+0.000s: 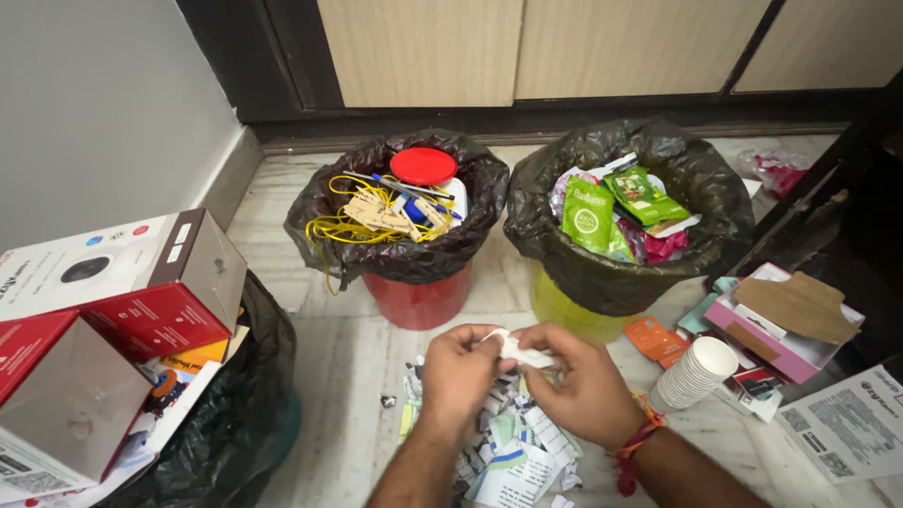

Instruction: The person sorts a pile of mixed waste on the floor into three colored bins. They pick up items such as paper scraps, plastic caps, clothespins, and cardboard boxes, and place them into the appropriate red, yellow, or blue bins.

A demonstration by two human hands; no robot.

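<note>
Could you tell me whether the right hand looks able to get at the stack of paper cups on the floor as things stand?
Probably yes: the stack of paper cups lies just beside the right hand with nothing between them, though that hand is pinching a white scrap with the left hand.

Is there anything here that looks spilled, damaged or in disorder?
Yes. Torn paper scraps lie scattered on the marble floor under both hands, which hold a small white paper piece. The left hand and right hand pinch it together. A stack of white paper cups lies tipped on its side.
</note>
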